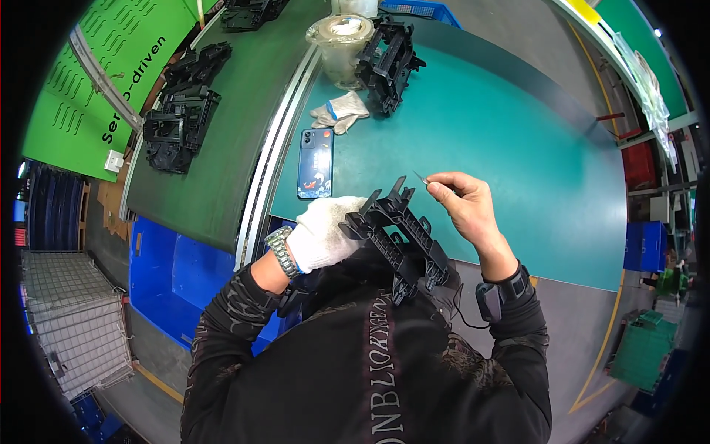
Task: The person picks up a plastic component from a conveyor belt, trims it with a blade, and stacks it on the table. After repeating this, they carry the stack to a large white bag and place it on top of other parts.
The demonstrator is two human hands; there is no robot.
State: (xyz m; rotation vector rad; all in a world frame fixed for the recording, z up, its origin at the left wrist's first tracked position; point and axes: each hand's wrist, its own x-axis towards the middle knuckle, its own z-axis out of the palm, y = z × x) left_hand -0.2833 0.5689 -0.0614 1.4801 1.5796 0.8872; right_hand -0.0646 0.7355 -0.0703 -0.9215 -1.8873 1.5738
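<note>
A black plastic frame [399, 237] is held above the near edge of the table [518, 170], gripped from the left by the left hand [322, 233]. The right hand [462, 203] is placed just right of the frame's far end, with a small thin piece [420, 177] pinched at its fingertips. A phone [316, 163] is laid on the table beyond the left hand. A pair of gloves [340, 112] is found behind the phone, and a second frame [388, 63] is set to their right. More frames [181, 118] are spread on the conveyor [237, 148] left of the table.
</note>
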